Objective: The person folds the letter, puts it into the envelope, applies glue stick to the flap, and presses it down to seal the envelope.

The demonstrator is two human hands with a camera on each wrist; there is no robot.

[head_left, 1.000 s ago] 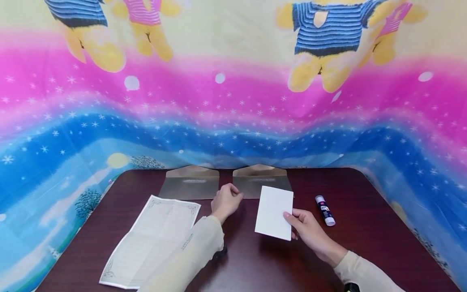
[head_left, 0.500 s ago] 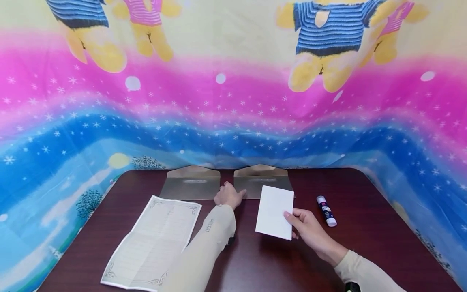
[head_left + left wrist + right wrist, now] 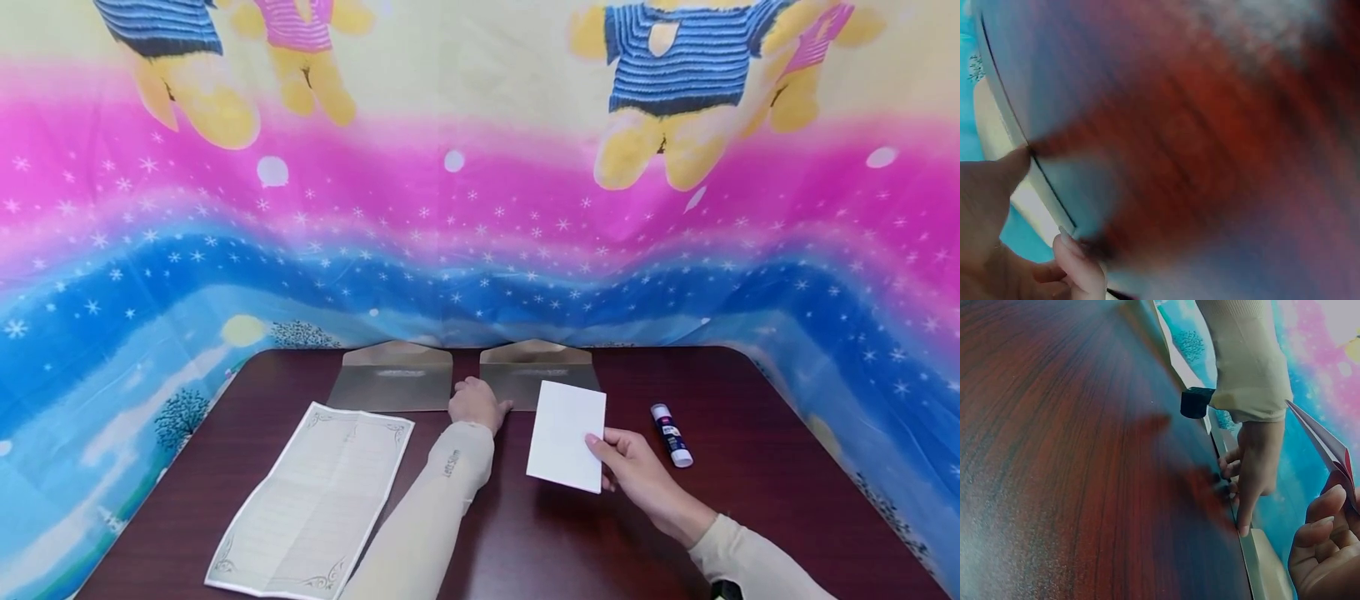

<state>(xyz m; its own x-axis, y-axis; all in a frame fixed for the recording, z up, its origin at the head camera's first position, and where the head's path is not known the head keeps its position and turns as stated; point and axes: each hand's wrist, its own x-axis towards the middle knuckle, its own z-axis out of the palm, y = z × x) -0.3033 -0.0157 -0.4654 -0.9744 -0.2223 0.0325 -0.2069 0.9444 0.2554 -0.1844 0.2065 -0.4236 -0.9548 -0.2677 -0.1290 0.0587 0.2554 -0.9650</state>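
Note:
My left hand [image 3: 480, 402] reaches to the back of the table, between two grey-brown envelopes. Its thumb touches the near edge of the right envelope [image 3: 540, 382], while the other fingers lie loosely bent by the corner of the left envelope [image 3: 397, 385]. Both envelopes lie flat with their pale flaps toward the wall. My right hand [image 3: 641, 467] pinches a folded white card [image 3: 566, 433] by its right edge, thumb on the front, above the table. In the right wrist view the folded card [image 3: 1322, 436] appears edge-on, showing some red inside.
A creased sheet of paper [image 3: 315, 500] with ornamental corners lies at the left of the table. A glue stick [image 3: 671, 435] lies to the right of the card. A patterned cloth [image 3: 480, 208] hangs behind the dark wooden table [image 3: 547, 550].
My left hand has turned and moved slightly right and forward, its fingers loosening, to the right envelope's near edge. The right hand and card have stayed almost still.

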